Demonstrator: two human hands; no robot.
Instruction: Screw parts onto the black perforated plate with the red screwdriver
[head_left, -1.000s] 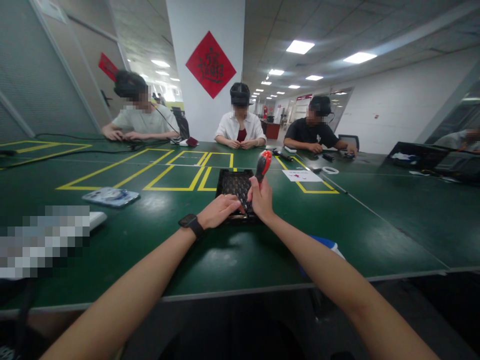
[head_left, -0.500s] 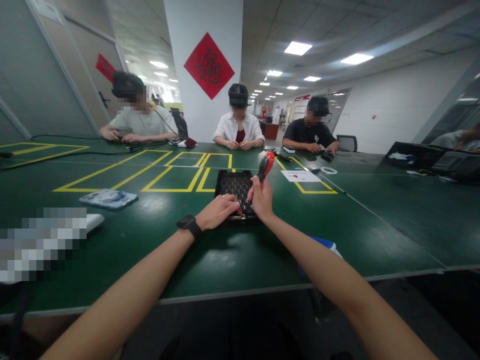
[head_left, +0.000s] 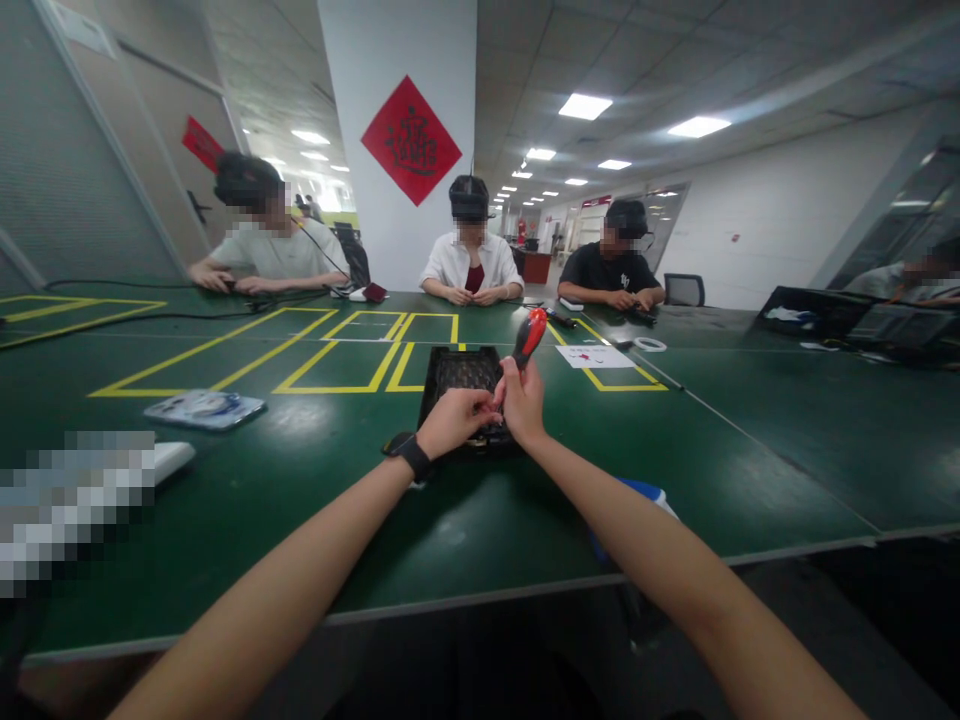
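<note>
Red and black, the screwdriver (head_left: 533,333) stands tilted in the grip of the right hand (head_left: 523,402). The left hand (head_left: 456,418), fingers narrow, is just beside; whether it holds something, I cannot tell. Both are over the black tray (head_left: 452,366) on the green table (head_left: 480,545).

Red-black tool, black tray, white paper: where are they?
Red-black tool (head_left: 532,335), head view: middle of its handle.
Black tray (head_left: 465,353), head view: its far wall.
White paper (head_left: 598,357), head view: middle of the sheet.
</note>
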